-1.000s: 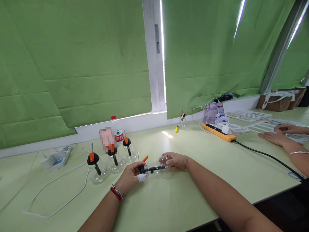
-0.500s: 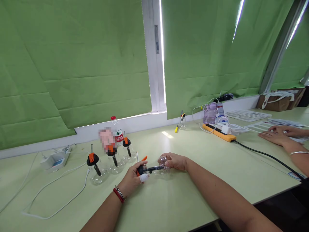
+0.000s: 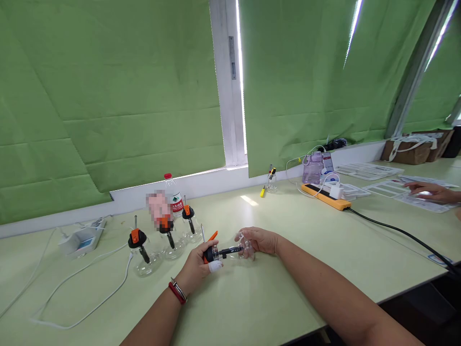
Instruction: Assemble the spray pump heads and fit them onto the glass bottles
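Note:
A clear bottle (image 3: 236, 256) is held on its side between my hands, low over the table. Its black-and-orange lid (image 3: 209, 253), with a thin metal stem and a dark tube running inside the bottle, points left. My left hand (image 3: 199, 262), a white wrap on one finger, is closed around the lid and neck end. At the other end, my right hand (image 3: 261, 239) curls its fingers around the rounded clear base. To the left, three similar lidded bottles (image 3: 146, 266) stand upright on the table, dark tubes hanging inside them.
A red-capped water bottle (image 3: 173, 194) and a blurred pink thing (image 3: 156, 206) stand behind those bottles. White cables and a power strip (image 3: 84, 242) lie at left. At right are an orange power strip (image 3: 326, 197), a purple jug (image 3: 312, 168), papers (image 3: 418, 198) and another person's hand (image 3: 430, 191).
My right-hand fingers and the bottle's base have turned slightly, while my left hand keeps its hold. At right, the other person's hands have shifted; only one shows over the papers now.

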